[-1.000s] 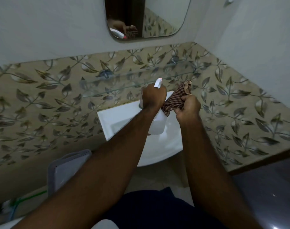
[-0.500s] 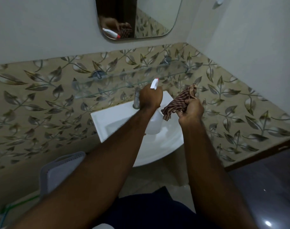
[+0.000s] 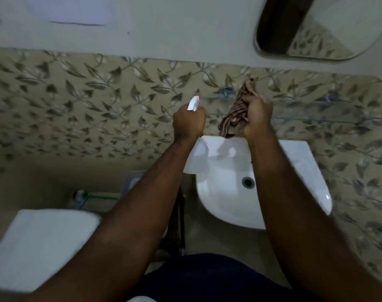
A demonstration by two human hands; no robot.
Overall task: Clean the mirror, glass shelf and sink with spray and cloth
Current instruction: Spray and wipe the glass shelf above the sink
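Spray bottle gripped in left hand, nozzle forward; checked cloth bunched in right hand, poised above sink, probably for wiping.

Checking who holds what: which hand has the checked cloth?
The right hand grips the checked cloth; the left hand holds the spray bottle instead.
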